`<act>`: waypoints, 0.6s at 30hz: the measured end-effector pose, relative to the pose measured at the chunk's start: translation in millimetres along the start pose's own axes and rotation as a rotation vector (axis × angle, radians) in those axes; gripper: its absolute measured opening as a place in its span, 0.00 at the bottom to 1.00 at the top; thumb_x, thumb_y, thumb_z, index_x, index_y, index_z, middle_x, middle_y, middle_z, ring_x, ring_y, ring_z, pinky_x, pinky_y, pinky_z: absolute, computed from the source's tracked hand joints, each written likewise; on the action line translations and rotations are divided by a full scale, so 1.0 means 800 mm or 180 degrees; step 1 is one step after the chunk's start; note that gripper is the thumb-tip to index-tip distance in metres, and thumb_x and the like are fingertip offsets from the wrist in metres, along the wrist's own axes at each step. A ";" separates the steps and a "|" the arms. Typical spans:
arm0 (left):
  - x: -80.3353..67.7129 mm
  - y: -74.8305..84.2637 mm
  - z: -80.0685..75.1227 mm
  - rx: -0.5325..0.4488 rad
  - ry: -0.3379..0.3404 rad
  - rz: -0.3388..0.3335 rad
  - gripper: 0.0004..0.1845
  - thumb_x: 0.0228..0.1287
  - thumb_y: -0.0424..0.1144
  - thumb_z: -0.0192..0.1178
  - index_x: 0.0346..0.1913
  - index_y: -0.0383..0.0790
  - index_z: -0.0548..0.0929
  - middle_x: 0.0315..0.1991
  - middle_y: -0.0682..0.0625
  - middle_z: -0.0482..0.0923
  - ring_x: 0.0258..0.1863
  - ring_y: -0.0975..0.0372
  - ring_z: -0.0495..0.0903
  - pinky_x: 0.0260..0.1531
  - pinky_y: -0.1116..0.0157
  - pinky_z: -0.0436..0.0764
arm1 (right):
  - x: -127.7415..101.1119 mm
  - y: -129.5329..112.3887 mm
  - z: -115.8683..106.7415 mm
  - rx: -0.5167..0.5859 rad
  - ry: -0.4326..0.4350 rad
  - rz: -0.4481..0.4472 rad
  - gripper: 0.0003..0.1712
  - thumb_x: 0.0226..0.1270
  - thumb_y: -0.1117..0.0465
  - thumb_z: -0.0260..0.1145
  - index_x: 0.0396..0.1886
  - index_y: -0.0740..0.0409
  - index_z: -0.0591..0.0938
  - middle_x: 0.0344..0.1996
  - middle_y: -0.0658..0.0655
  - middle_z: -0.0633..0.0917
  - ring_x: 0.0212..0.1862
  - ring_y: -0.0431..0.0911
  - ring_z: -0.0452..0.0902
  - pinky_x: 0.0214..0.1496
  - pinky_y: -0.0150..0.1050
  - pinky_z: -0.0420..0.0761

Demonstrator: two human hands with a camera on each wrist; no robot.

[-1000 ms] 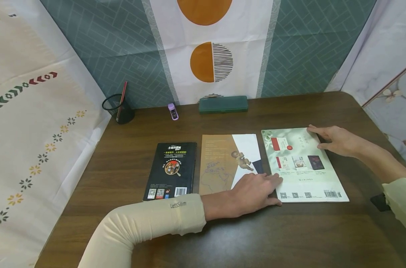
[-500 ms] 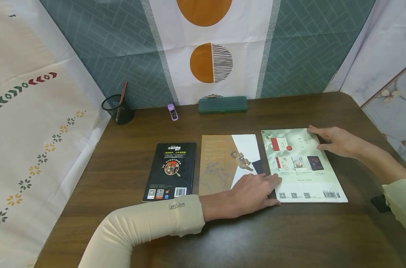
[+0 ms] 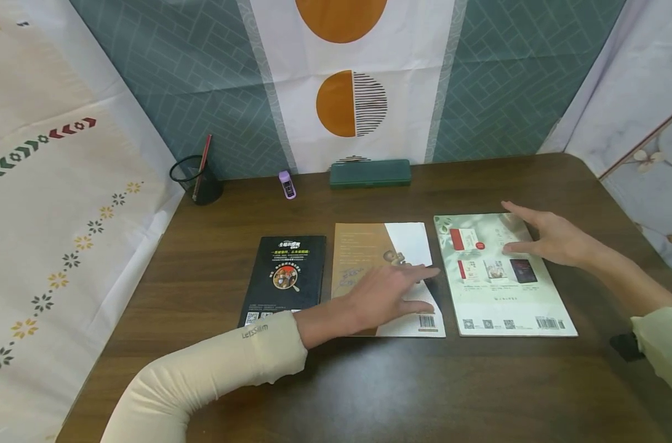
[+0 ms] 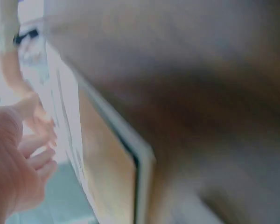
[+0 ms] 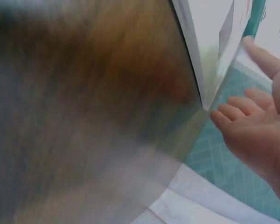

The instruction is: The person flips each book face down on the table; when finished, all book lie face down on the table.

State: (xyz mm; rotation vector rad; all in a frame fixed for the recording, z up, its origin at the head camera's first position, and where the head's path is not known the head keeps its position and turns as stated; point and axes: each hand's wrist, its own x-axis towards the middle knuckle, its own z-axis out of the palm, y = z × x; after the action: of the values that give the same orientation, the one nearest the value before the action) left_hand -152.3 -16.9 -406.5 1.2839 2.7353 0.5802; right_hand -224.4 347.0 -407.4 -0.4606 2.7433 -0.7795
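Now left hand [image 3: 381, 293] over brown book [image 3: 364, 258]

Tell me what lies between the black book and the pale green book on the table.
The brown and white book lies between the black book and the pale green book, under the left hand, in the head view.

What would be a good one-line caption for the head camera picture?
Three books lie in a row on a wooden desk; the left hand hovers over the middle one, the right hand over the pale green one.

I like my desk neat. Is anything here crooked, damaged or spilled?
Nothing stands out. The black book, brown book and green booklet lie flat in a row, roughly parallel and apart. The pen cup stands upright. No spills or damage show.
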 end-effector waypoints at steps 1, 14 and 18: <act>-0.004 -0.009 -0.006 -0.0134 0.0007 -0.0014 0.37 0.68 0.54 0.74 0.76 0.45 0.77 0.64 0.50 0.85 0.46 0.64 0.85 0.31 0.71 0.75 | -0.001 -0.004 0.003 0.0065 0.0043 0.0013 0.62 0.66 0.54 0.80 0.87 0.62 0.50 0.80 0.77 0.57 0.78 0.77 0.52 0.70 0.78 0.59; -0.091 -0.137 -0.080 -0.1416 0.0652 -0.0297 0.40 0.63 0.41 0.79 0.77 0.42 0.75 0.70 0.53 0.79 0.65 0.57 0.81 0.66 0.49 0.78 | -0.020 -0.050 0.036 0.0716 0.0254 -0.0357 0.60 0.61 0.55 0.83 0.87 0.46 0.58 0.82 0.64 0.62 0.80 0.71 0.55 0.64 0.81 0.63; -0.124 -0.164 -0.085 -0.1467 0.1017 -0.0485 0.38 0.62 0.39 0.79 0.75 0.49 0.78 0.61 0.56 0.87 0.70 0.61 0.77 0.67 0.46 0.75 | -0.024 -0.056 0.043 0.0826 0.0293 -0.0449 0.58 0.60 0.57 0.84 0.86 0.47 0.62 0.82 0.62 0.64 0.80 0.70 0.56 0.65 0.82 0.63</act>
State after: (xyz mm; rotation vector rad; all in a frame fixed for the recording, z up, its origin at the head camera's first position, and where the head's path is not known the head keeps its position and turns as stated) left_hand -198.2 -188.5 -400.9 0.9293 2.6543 1.4004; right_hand -185.3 301.9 -408.3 -0.5791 2.6599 -1.2012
